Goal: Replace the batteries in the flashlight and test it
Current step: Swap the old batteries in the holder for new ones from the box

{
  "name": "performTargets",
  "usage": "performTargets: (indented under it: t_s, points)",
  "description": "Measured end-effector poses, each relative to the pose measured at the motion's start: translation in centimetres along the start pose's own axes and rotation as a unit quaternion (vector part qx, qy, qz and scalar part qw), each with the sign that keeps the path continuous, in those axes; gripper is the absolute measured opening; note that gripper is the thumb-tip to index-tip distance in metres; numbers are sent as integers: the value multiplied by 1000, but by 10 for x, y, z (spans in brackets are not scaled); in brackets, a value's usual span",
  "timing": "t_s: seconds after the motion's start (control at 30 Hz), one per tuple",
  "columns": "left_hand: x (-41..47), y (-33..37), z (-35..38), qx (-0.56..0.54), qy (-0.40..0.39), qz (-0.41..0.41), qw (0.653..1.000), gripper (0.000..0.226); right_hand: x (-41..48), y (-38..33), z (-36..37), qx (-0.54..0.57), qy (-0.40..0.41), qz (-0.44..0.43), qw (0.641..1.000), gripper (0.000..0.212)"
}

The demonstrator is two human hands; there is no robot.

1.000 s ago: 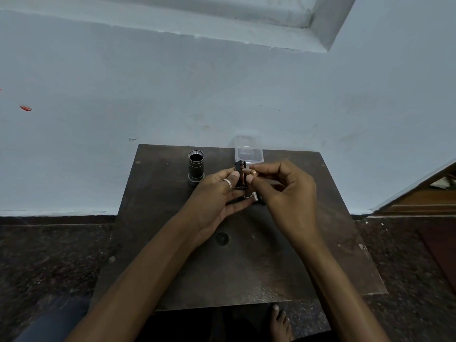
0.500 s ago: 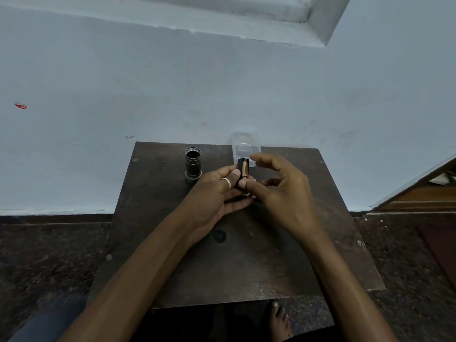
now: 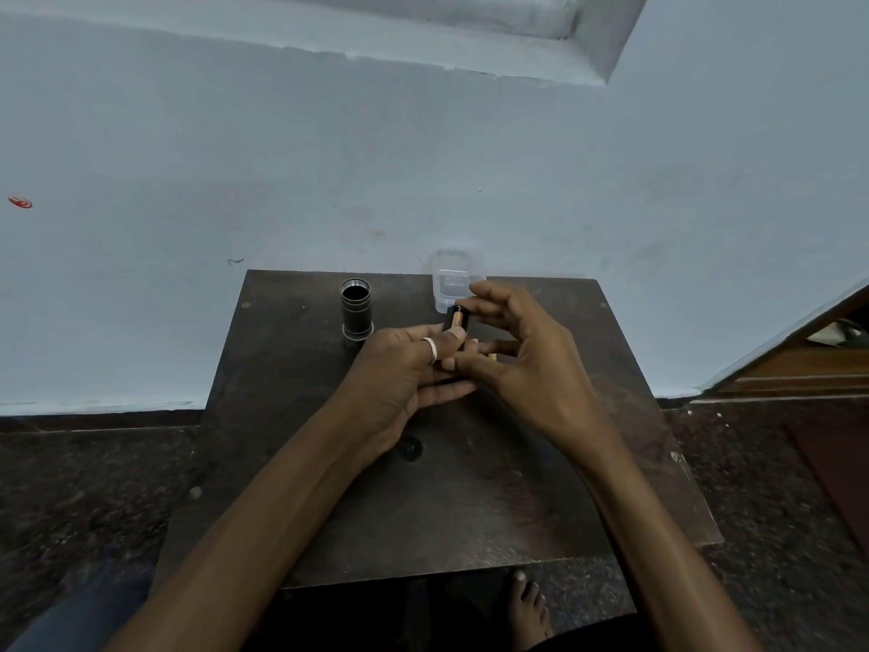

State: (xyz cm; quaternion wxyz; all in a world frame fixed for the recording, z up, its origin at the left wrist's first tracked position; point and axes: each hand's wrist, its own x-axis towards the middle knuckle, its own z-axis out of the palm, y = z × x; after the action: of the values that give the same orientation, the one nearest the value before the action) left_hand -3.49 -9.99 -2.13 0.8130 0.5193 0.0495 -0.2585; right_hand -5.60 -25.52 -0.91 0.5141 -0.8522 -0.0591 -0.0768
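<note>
The black flashlight body (image 3: 356, 309) stands upright with its open end up at the back left of the dark wooden table (image 3: 517, 501). My left hand (image 3: 404, 374), a ring on one finger, grips a black battery holder (image 3: 455, 320) with a copper-coloured battery seated in it. My right hand (image 3: 522, 355) is against the holder, index fingertip on its top end and thumb at its lower part. A gold-tipped battery end (image 3: 492, 357) peeks out by my right fingers; whether the hand holds it I cannot tell.
A small clear plastic case (image 3: 452, 280) stands at the table's back edge by the pale blue wall. A round black cap (image 3: 410, 448) lies on the table below my left wrist. My bare foot (image 3: 529, 604) shows under the front edge. Dark speckled floor surrounds the table.
The battery pinched in my right fingers a second ago now sits in the holder. My right index finger has moved to the holder's top. The view shifted slightly.
</note>
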Motion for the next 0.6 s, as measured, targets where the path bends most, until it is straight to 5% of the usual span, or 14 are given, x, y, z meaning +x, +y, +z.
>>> performTargets:
  t_s: [0.2,0.4,0.6]
  points:
    - [-1,1,0,14,-8,7,1000,30,1,2,-1,23,-14,16,999,70]
    - [-10,5,7,95,0,98,991,24,1,1,-13,213,-33,83,973,39]
    - [-11,3,10,129,23,158,979,38,0,-7,-3,176,32,53,982,31]
